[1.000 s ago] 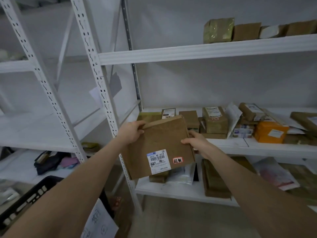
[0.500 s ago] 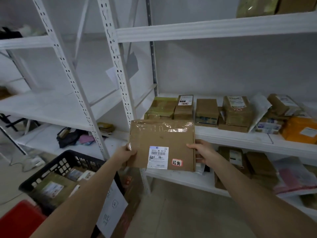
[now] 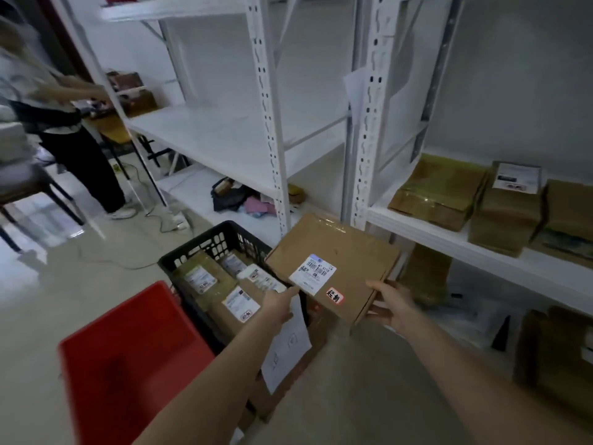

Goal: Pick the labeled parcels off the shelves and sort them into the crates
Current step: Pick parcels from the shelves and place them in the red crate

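A flat brown cardboard parcel (image 3: 340,255) with a white barcode label and a small red sticker hangs tilted in the air, just right of a black crate (image 3: 205,244). My right hand (image 3: 390,305) grips its near right corner. My left hand (image 3: 280,303) touches its near left edge with an outstretched finger. The black crate holds several labeled brown parcels (image 3: 221,290). A red crate (image 3: 128,364) stands in front of it on the floor.
White metal shelving (image 3: 269,130) rises behind the crates. More brown parcels (image 3: 503,203) lie on the right shelf and below it. A paper sheet (image 3: 285,348) hangs on the black crate. Another person (image 3: 64,123) stands at the far left beside a chair.
I have turned left and down from the shelf. The parcel has come away from the shelf and now hangs lower, beside the black crate, with the red crate in view.
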Motion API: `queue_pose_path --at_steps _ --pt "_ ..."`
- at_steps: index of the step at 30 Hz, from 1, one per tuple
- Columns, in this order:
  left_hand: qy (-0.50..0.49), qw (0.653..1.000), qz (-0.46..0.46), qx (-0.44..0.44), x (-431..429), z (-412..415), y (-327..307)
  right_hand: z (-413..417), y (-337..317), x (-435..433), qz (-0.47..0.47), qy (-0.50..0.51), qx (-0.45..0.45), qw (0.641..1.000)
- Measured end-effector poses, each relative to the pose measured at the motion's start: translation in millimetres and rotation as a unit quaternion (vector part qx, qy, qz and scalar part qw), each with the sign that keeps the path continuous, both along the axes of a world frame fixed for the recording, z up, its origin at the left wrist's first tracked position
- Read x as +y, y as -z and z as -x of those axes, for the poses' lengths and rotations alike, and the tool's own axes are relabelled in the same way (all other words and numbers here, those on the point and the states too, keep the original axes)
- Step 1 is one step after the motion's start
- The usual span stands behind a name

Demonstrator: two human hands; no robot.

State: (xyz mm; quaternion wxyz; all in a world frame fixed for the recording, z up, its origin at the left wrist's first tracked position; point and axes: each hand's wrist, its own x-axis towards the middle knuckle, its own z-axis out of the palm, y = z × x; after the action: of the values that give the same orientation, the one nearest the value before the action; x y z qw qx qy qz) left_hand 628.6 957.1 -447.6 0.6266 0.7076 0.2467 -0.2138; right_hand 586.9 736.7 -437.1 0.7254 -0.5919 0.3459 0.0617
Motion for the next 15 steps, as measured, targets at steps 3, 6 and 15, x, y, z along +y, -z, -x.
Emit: queue_pose_path --at_steps 3,6,15 --pt "-0.005 0.999 0.049 0.022 30.3 -27.6 15.6 -44.7 11.7 44.1 -0.036 -0.021 0.014 0.999" --pt "-0.016 0.992 0.120 0.028 60.1 -54.3 23.7 -87.4 20.6 91.7 -0.063 -0.047 0.036 0.996" --pt "-0.135 0.982 0.133 -0.001 164.4 -113.1 48.6 -172.1 38.4 196.0 0.046 -0.166 0.060 0.983"
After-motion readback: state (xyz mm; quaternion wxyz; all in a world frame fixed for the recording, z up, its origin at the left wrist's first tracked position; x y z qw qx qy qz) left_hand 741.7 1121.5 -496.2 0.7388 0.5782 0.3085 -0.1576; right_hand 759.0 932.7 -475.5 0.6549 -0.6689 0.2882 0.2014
